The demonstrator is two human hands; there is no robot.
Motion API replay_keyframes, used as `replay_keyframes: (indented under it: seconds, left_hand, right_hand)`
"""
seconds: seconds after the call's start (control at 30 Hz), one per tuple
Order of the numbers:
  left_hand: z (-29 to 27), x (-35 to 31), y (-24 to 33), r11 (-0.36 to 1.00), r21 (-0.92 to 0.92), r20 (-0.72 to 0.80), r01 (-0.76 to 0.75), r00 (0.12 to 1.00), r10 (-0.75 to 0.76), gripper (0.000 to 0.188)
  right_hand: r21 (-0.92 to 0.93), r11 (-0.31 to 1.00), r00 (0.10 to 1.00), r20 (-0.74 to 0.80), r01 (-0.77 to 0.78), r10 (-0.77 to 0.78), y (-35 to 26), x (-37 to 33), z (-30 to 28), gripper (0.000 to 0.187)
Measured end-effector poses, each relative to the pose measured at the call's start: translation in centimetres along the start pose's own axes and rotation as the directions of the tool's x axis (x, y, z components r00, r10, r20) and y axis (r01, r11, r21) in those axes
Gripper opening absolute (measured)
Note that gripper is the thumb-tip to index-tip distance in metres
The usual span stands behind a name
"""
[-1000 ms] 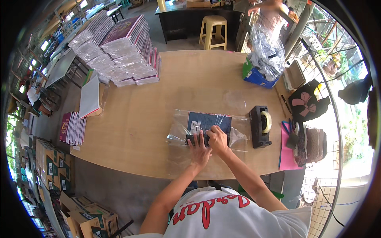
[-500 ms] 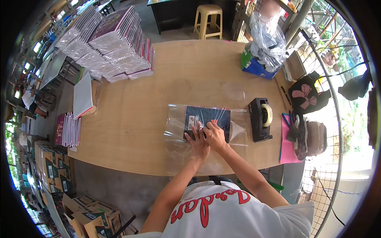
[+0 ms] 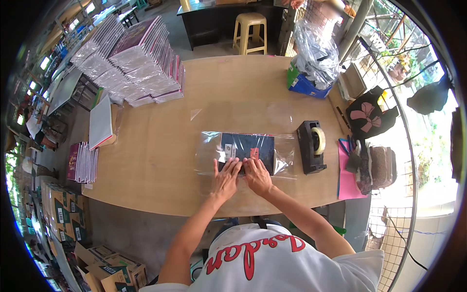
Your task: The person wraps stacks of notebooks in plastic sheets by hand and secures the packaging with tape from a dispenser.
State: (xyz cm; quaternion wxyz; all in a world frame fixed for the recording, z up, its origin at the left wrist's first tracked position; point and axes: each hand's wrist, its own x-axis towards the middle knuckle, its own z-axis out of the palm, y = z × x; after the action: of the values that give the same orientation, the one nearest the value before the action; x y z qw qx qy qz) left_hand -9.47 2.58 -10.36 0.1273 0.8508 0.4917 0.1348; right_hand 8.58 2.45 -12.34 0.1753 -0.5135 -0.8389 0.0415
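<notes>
A dark-covered notebook (image 3: 262, 143) lies on the table under clear plastic film (image 3: 210, 146) that spreads past both its short sides. My left hand (image 3: 226, 179) presses flat on the near left part of the wrapped notebook, thumb apart and fingers stretched. Beside it, my right hand (image 3: 258, 179) rests on the near edge with its fingers extended over the film. The two hands almost touch, and neither grips anything. Another sheet of clear film (image 3: 243, 113) lies flat just beyond the notebook. To the right stands a black tape dispenser (image 3: 307, 148) with a roll of clear tape.
Tall stacks of wrapped spiral notebooks (image 3: 138, 63) stand at the far left, with smaller piles (image 3: 85, 163) along the left edge. A blue-green box (image 3: 309, 85) stuffed with plastic is at the far right. Pink paper (image 3: 348, 180) and pouches (image 3: 382, 168) lie right of the dispenser.
My right hand has unbent from a closed pinch over the notebook's middle and now lies flat near its close edge. My left hand has shifted left and nearer; the film looks smoother.
</notes>
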Motion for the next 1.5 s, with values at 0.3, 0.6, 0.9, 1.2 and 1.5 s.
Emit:
replay_keyframes:
  seconds: [0.3,0.6,0.9,1.2,1.5]
  left_hand:
    - [-1.5,-0.2,2.0,0.978,0.207,0.195,0.02,0.979,-0.061,0.091]
    - [-1.1,0.5,2.4,0.974,0.226,0.234,-0.021,0.972,-0.034,0.103]
    - [-1.0,-0.5,2.0,0.982,0.191,0.209,0.014,0.976,-0.055,0.101]
    - [-0.5,-0.9,1.2,0.989,0.127,0.149,0.081,0.984,-0.1,0.096]
    - [-1.3,-1.1,0.4,0.997,0.071,0.123,-0.024,0.992,0.015,0.094]
  right_hand:
    - [0.324,0.82,0.635,-0.52,-0.472,0.571,13.9,-11.3,-12.6,0.027]
    - [0.77,0.0,0.416,0.344,-0.638,0.842,20.8,-14.0,-11.6,0.019]
    - [0.748,-0.663,0.175,0.658,-0.038,0.732,15.1,-17.2,-5.3,0.016]
    - [0.971,0.033,0.926,0.214,-0.236,0.31,3.8,1.2,-9.3,0.072]
    - [0.037,0.982,0.819,0.558,-0.188,0.135,4.1,10.4,-1.8,0.13]
